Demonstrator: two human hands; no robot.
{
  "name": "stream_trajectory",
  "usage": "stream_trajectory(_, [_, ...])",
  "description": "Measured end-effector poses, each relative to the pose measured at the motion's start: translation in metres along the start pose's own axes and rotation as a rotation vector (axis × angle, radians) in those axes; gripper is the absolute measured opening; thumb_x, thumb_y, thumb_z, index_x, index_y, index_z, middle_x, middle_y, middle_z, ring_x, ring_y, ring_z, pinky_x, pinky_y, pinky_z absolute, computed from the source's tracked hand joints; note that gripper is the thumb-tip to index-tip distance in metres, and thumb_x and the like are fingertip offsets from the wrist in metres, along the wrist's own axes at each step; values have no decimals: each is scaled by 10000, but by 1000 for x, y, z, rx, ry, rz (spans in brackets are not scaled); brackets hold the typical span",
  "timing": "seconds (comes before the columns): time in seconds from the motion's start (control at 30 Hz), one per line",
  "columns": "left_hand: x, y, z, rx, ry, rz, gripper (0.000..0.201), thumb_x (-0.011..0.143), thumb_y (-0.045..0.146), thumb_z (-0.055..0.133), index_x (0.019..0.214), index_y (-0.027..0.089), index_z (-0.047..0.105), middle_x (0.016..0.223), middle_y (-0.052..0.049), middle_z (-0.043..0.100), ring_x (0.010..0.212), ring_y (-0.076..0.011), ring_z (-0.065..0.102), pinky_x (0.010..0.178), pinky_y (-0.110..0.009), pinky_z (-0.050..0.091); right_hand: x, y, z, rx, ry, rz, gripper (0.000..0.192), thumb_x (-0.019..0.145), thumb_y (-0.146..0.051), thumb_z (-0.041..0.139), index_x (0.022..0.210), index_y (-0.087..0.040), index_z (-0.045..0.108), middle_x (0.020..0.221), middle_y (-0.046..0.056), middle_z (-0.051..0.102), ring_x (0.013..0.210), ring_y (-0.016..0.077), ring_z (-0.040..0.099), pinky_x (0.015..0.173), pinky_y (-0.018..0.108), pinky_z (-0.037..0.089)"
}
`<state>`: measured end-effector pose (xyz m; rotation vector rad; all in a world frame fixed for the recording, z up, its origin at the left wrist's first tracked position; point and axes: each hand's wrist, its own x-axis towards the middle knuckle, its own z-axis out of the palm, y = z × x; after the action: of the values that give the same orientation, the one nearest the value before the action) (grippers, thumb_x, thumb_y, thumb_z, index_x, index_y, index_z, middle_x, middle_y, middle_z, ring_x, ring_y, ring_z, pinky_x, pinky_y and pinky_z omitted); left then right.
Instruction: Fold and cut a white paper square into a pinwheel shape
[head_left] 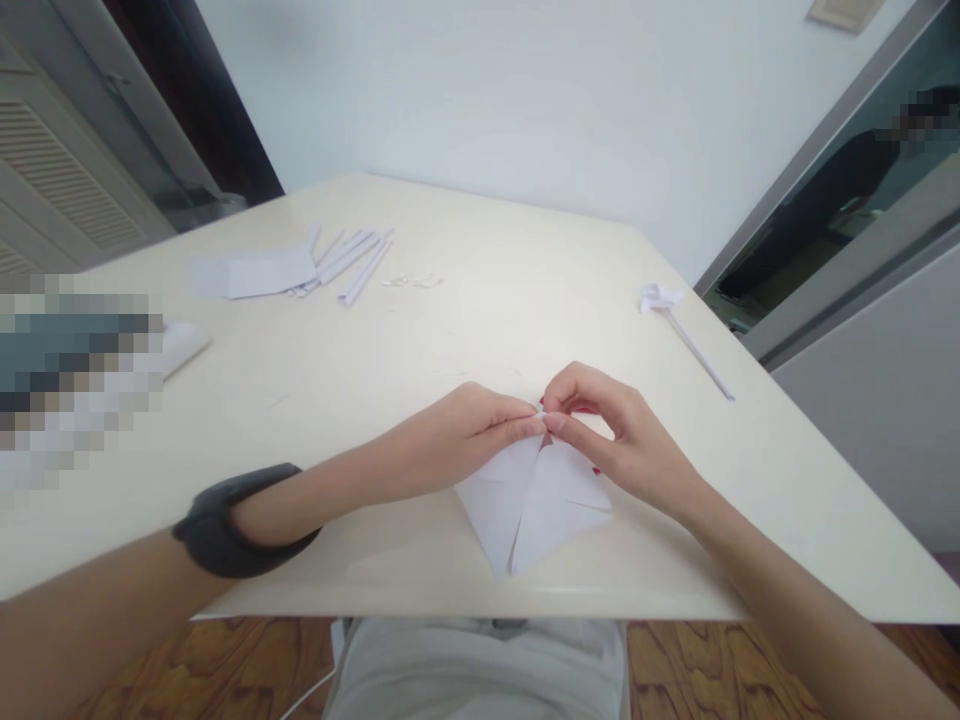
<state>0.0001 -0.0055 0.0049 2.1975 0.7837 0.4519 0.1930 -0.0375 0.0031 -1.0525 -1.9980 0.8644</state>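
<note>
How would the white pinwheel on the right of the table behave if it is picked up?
The pinwheel is probably light, as it looks made of paper. Its slim stick looks straight, so it may be fairly stiff. The thin folded blades could crush easily.

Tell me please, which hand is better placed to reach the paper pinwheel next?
Probably the right hand: the paper pinwheel lies on that side of the table, farther from the left hand. Both hands pinch the white paper.

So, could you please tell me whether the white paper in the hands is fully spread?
Only partly: the white paper spreads into pointed flaps below, while the left hand and right hand pinch it at the top.
</note>
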Motion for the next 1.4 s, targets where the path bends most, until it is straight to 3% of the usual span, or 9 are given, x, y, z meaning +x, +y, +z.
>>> stream_trajectory(0.17, [2,-1,-1,-23,-45,0,384,915,362,355,682,156,580,595,31,488,516,-90,383,494,-209,268,-1,-3,0,-177,-15,-118,89,855,-110,522,794,-164,554,790,8,569,738,122,538,682,249,435])
stream_trajectory(0.4, [1,-3,-2,-78,-56,-32,375,895,420,370,712,155,561,639,22,489,582,-104,421,501,-199,281,-1,0,3,-218,84,-86,99,857,-113,528,780,-157,572,757,-6,580,701,102,530,656,225,400])
stream_trajectory(0.7, [1,-2,-5,-259,-110,-55,378,883,433,404,728,154,608,641,17,492,563,-93,393,479,-186,279,-1,0,-1,-162,26,-59,105,875,-167,520,803,-150,594,773,4,596,713,108,528,660,235,390])
stream_trajectory(1.0, [2,-6,-2,-150,-150,-35,405,897,463,374,633,161,432,596,39,275,531,-82,270,460,-217,193,0,3,0,-141,40,-83,87,840,-166,590,755,-149,595,752,1,592,704,111,537,664,236,398])
stream_trajectory(1.4, [1,-3,0,-22,-91,-20,373,903,384,393,601,167,360,579,48,280,523,-75,273,471,-218,195,0,2,3,-102,54,-21,164,831,-169,604,674,-158,560,694,-8,545,730,137,545,697,258,414])
